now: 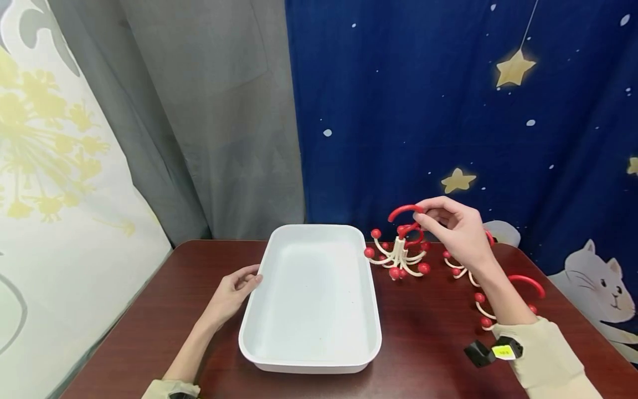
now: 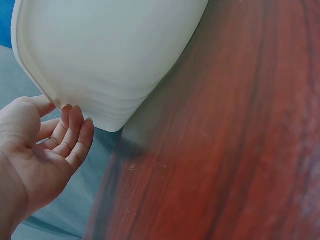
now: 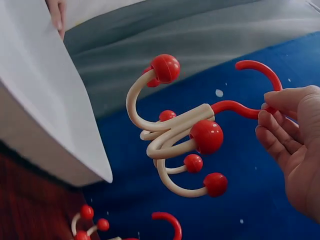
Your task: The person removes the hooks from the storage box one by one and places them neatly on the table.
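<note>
My right hand (image 1: 461,233) pinches the red hook of a multi-arm hanger (image 1: 399,254) between thumb and fingers. Cream curved arms spread from its stem, each tipped with a red ball (image 3: 206,136). The hanger hangs beside the far right corner of a white rectangular tray (image 1: 314,310), upright in the head view. At the tray's left side is my left hand (image 1: 231,296), thumb on the rim and fingers curled against the outer wall, as the left wrist view shows (image 2: 50,145). Nothing lies inside the tray.
More hangers of this kind stand on the right of the dark red-brown table (image 1: 418,343), partly behind my right forearm; one red hook (image 1: 528,282) rises near the table's right edge. Grey and blue curtains (image 1: 374,111) close off the back.
</note>
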Available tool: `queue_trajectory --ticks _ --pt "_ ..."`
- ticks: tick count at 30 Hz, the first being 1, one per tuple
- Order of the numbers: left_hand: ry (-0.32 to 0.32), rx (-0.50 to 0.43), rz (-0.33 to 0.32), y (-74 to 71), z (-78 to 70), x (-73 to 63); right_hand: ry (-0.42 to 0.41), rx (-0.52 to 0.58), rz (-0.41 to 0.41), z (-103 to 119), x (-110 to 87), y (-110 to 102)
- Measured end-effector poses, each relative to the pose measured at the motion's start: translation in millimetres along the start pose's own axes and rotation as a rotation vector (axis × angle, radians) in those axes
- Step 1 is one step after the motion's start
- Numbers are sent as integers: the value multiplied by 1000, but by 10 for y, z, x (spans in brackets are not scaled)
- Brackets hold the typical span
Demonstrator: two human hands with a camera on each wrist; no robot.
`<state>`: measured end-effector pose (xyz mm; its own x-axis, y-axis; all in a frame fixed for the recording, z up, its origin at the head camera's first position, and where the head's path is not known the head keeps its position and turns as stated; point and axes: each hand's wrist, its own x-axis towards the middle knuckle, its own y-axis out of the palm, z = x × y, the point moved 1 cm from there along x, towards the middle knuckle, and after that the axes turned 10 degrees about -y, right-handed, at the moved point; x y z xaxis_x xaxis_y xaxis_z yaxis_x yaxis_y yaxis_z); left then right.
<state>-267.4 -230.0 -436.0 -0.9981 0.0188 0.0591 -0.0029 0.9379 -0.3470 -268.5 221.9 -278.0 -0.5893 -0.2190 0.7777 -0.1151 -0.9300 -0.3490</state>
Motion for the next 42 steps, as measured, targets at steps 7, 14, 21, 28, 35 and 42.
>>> queue_trajectory --ticks 7,14,21,28,35,42 --pt "2 -6 0 -1 8 9 19 -12 17 -42 -156 -165" --pt "-9 -14 -1 7 4 11 43 -56 35 -113 -347 -260" --pt "-18 -27 14 15 -10 10 58 -74 51 -189 -501 -314" --pt "-36 -21 10 11 -24 5 92 -58 74 -251 -654 -311" --pt "-44 -21 7 8 -24 -1 132 -64 121 -322 -804 -256" --pt "-43 -24 11 7 -16 -4 102 4 193 -381 -929 -202"
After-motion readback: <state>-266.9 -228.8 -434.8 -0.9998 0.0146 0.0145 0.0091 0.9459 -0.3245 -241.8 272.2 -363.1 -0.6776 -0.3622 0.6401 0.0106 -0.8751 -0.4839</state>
